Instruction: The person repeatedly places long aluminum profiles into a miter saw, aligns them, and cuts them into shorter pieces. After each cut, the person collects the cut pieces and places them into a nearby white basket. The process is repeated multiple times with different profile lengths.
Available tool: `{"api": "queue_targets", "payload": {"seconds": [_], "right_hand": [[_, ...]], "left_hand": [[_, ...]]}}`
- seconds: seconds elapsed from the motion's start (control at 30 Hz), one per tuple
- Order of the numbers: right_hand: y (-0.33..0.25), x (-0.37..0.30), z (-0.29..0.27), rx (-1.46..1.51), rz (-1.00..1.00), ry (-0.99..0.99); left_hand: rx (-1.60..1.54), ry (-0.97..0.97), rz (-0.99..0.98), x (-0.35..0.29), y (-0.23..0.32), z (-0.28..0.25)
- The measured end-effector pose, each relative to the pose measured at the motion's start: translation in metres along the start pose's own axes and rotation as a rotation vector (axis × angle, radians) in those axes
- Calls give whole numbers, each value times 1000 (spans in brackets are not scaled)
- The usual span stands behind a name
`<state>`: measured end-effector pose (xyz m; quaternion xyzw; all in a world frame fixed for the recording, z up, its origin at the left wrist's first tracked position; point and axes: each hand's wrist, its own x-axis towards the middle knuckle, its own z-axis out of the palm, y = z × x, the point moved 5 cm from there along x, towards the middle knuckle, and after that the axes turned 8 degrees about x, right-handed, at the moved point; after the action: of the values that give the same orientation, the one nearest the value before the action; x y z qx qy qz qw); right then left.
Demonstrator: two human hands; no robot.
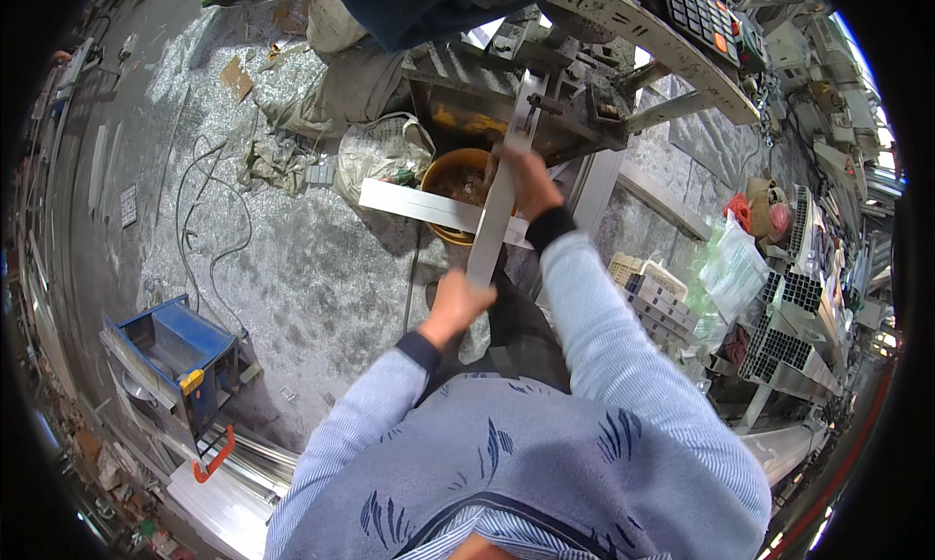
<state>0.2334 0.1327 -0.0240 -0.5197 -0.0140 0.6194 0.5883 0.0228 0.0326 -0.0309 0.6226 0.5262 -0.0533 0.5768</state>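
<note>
Left hand (456,305) closed around the near end of a silver metal bar (494,224), right hand (532,182) gripping its middle, near a yellow bucket (471,158), far end perhaps touching a dark metal stand (460,97)

So your floor's (321,268) this grey, kinda shiny, blotchy surface, and you've got plenty sitting on it. A yellow bucket (462,157) stands up front with a slumped whitish sack (375,156) just left of it. Further left there's a crumpled cloth-like heap (280,168), a brown scrap (236,78), a looping dark cable (179,221), plus a blue metal box (195,318) nearer you.
</note>
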Motion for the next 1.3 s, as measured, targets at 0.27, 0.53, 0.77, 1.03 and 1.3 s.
{"api": "queue_targets", "payload": {"seconds": [0.27, 0.53, 0.77, 1.03, 1.3], "right_hand": [[80, -70, 2, 62, -63, -43], [71, -59, 5, 79, 49, -46], [46, -45, 7, 17, 69, 10], [22, -34, -2, 4, -7, -1], [-120, -16, -97, -1105, -885, 416]], "left_hand": [[2, 133, 77, -105, -42, 5], [-105, 33, -48, -97, -47, 5], [-83, 65, -54, -76, -35, 1], [-156, 55, -53, -56, -29, 6], [-168, -11, -135, -56, -36, 8]]}}
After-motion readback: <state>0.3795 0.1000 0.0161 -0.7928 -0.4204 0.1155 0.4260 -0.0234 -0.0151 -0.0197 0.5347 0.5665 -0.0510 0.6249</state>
